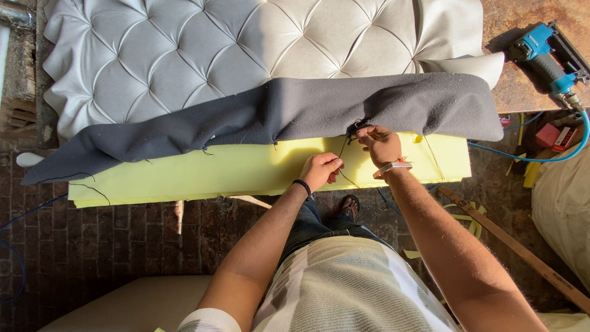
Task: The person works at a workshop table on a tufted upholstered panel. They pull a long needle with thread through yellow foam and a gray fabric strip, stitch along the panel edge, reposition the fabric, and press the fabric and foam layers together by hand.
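Note:
A tufted pale-grey leather panel (pixel 246 49) lies on a workbench, with a dark grey felt layer (pixel 295 114) folded over its near edge and yellow foam (pixel 215 169) showing below. My right hand (pixel 379 144) pinches a dark thread (pixel 342 147) at the felt's edge, near a small hole. My left hand (pixel 321 170) is closed on the lower end of the same thread, pulling it taut against the foam. A black band sits on my left wrist, a white strap on my right.
A blue pneumatic stapler (pixel 544 52) lies at the bench's right end, its blue hose (pixel 541 157) curling down. A wooden strip (pixel 516 249) and yellow foam scraps lie on the brick floor (pixel 92 246). A white bag (pixel 562 206) stands at right.

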Demonstrator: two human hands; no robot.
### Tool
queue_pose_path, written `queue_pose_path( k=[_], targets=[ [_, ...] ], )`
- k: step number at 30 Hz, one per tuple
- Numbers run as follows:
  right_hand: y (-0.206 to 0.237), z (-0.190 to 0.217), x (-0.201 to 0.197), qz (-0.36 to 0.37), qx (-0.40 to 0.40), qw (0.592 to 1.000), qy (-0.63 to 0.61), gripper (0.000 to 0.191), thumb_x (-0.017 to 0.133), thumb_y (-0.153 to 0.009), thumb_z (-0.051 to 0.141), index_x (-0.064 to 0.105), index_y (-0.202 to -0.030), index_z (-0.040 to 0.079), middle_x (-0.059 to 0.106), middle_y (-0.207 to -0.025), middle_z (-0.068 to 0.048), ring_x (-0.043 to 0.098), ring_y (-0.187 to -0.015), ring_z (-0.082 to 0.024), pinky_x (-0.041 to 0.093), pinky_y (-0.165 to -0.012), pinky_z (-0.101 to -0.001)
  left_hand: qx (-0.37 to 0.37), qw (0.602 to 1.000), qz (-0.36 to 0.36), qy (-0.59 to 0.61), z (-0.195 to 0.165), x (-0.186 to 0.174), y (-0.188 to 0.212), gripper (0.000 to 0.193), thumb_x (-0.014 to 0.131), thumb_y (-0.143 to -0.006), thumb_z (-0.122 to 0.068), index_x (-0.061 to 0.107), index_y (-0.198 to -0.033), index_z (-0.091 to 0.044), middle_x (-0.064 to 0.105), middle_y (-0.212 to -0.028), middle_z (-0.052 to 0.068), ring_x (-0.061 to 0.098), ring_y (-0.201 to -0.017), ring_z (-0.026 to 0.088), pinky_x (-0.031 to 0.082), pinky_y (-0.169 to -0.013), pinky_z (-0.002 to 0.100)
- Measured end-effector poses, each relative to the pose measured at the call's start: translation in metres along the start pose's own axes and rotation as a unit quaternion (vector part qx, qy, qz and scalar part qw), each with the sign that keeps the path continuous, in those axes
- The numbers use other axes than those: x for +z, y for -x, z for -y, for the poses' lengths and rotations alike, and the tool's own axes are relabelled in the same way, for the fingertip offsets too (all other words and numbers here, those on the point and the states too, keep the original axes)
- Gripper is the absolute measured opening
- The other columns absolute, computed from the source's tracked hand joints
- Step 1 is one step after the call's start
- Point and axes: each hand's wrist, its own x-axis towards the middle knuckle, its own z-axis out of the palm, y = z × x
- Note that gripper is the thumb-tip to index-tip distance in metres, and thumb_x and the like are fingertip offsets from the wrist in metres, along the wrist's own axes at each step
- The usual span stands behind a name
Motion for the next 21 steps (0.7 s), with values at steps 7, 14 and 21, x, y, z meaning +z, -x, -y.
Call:
queue_pose_path(
  k=[7, 14, 21],
  targets=[
    [0.008, -0.004, -0.024, 0.086, -0.031, 0.957, -0.274, 0.016, 0.066, -0.095, 0.022, 0.066, -0.097, 0.006, 0.077, -0.098, -0.012, 0.077, -0.098, -0.024, 0.062, -0.095, -0.0381, 0.050, 0.999, 0.003, 0.021, 0.007, -0.001, 0.001, 0.023, 0.062, -0.103, -0.022, 0.073, -0.099, -0.002, 0.066, -0.078, 0.002, 0.062, -0.062, 0.008, 0.056, -0.059, 0.027],
    [-0.003, 0.019, -0.001, -0.099, -0.044, 0.973, 0.202, 0.029, 0.076, -0.092, 0.031, 0.073, -0.106, 0.006, 0.076, -0.100, -0.011, 0.074, -0.091, -0.023, 0.058, -0.082, -0.0366, 0.001, 1.000, -0.005, 0.004, 0.002, 0.000, 0.002, 0.023, 0.062, -0.103, -0.023, 0.074, -0.098, -0.004, 0.066, -0.079, 0.000, 0.063, -0.064, 0.007, 0.056, -0.062, 0.027],
    [-0.006, -0.011, -0.024, 0.087, -0.082, 0.986, -0.117, 0.013, 0.064, -0.098, 0.006, 0.071, -0.098, -0.004, 0.075, -0.099, -0.014, 0.069, -0.098, -0.020, 0.054, -0.094, -0.0309, 0.071, 0.997, -0.026, 0.011, 0.008, 0.002, 0.016, 0.025, 0.062, -0.102, -0.024, 0.075, -0.095, -0.004, 0.070, -0.083, 0.000, 0.061, -0.071, 0.010, 0.054, -0.065, 0.028]
  ],
)
